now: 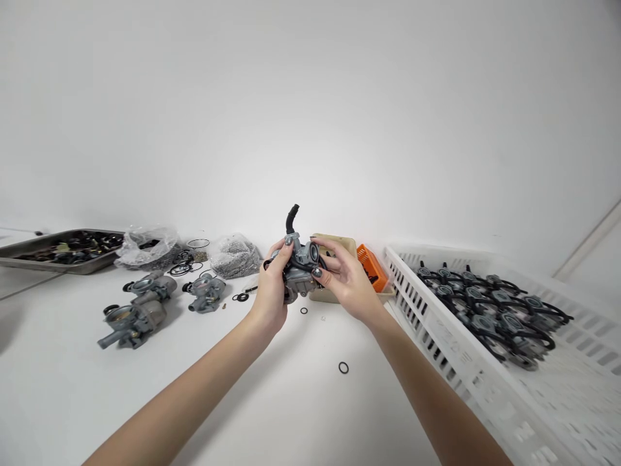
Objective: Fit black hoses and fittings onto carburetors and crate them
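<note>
Had the carburetor (297,272) up off the table (145,401), left hand (270,291) wrapped snugly around its body, right hand (347,279) gripping the other side with the fingertips. Nice steady hold, black hose (292,219) pointing up.

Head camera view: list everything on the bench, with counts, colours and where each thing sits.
carburetor in hands: 1, grey with black hoses, held above the white bench
loose carburetors: 3, grey, left of the hands
crated carburetors: about a dozen, grey and black, inside the crate
slotted crate: 1, white, right
metal tray: 1, grey, far left, holding dark parts
plastic bags: 2, clear, back left
beige tray: 1, behind the hands
orange container: 1, orange, beside the beige tray
O-rings: several, black, scattered
left hand: 1, gripping the carburetor
right hand: 1, gripping the carburetor
</note>
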A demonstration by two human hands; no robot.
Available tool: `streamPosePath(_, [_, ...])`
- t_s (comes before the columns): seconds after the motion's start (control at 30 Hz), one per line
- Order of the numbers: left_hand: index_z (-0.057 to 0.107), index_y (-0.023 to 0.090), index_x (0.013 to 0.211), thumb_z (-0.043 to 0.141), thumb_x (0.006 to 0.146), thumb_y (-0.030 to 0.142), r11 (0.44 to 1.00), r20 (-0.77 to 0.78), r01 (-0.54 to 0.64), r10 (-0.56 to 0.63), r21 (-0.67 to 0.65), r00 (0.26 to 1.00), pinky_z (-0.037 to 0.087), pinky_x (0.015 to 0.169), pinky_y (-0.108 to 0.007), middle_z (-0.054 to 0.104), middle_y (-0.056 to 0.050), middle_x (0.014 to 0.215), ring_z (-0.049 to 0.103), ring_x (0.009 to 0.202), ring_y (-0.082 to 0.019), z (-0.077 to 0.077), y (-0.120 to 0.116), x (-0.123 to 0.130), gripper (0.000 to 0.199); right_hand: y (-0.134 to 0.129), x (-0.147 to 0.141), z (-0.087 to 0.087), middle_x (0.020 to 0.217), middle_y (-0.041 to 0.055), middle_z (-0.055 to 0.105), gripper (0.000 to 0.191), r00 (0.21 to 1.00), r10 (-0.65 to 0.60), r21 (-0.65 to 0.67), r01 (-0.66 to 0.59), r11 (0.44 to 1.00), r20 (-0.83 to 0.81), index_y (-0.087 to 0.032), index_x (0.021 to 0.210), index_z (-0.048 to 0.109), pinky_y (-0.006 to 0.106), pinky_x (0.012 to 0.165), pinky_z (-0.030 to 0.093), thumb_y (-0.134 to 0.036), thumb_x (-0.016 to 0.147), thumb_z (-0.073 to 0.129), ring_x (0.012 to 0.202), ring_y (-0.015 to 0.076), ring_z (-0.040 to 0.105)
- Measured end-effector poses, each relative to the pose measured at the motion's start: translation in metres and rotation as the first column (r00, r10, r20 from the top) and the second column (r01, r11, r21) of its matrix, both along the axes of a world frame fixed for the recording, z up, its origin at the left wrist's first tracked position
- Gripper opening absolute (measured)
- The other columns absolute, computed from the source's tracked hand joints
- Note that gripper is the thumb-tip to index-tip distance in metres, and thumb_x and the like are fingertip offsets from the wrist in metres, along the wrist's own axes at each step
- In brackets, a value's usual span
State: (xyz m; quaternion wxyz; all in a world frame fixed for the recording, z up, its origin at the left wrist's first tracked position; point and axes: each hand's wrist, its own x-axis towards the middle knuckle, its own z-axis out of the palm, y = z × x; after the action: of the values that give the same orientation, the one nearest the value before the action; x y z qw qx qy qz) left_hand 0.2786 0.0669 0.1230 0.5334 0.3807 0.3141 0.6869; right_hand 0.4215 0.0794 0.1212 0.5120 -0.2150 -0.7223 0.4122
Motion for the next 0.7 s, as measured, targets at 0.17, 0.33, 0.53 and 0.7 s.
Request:
streamPosePath(0.17, [0.063, 0.024, 0.103, 0.069, 0.075, 0.049, 1.000, -0.009, 0.007, -0.007, -0.001, 1.000, 0.021, 0.034, -0.019, 0.053, 0.004, 0.065, 0.043, 0.040, -0.006, 0.000, -0.001, 0.001, 0.038, 0.001, 0.001, 0.003, 0.136, 0.0093, 0.056, 0.042, 0.999, 0.015, -0.042, -0.016, 0.999, -0.037, -0.027, 0.122, 0.053, 0.038, 0.083, 0.060, -0.031, 0.083, 0.068, 0.116, 0.0270, 0.062])
streamPosePath(0.33, [0.063, 0.025, 0.101, 0.070, 0.074, 0.047, 1.000, -0.006, 0.023, -0.023, 0.007, 1.000, 0.020, 0.034, -0.018, 0.054, 0.005, 0.066, 0.042, 0.040, -0.004, 0.000, 0.001, 0.000, 0.036, -0.001, 0.001, 0.004, 0.132, 0.0098, 0.059, 0.040, 0.999, -0.011, -0.054, 0.008, 0.999, -0.050, -0.026, 0.119, 0.054, 0.039, 0.084, 0.059, -0.033, 0.082, 0.069, 0.115, 0.0270, 0.063])
streamPosePath(0.53, [0.066, 0.024, 0.103, 0.071, 0.075, 0.045, 0.999, 0.021, 0.032, -0.032, 0.003, 0.999, 0.038, 0.044, -0.018, 0.063, 0.003, 0.074, 0.052, 0.048, -0.007, 0.002, 0.000, 0.001, 0.036, -0.003, 0.007, 0.008, 0.119, 0.0080, 0.067, 0.046, 1.000, 0.018, -0.077, -0.016, 0.997, 0.016, -0.027, 0.124, 0.052, 0.043, 0.088, 0.058, -0.039, 0.083, 0.068, 0.108, 0.0257, 0.066])
streamPosePath(0.7, [0.069, 0.019, 0.099, 0.065, 0.077, 0.053, 0.984, 0.136, 0.175, -0.168, -0.041, 0.976, 0.053, 0.060, -0.026, 0.070, -0.005, 0.084, 0.067, 0.071, -0.019, 0.009, -0.004, 0.001, 0.041, -0.004, 0.012, 0.017, 0.121, 0.0088, 0.068, 0.046, 0.990, -0.140, -0.043, 0.140, 0.989, 0.016, -0.026, 0.125, 0.055, 0.044, 0.100, 0.050, -0.049, 0.085, 0.063, 0.116, 0.0246, 0.062])
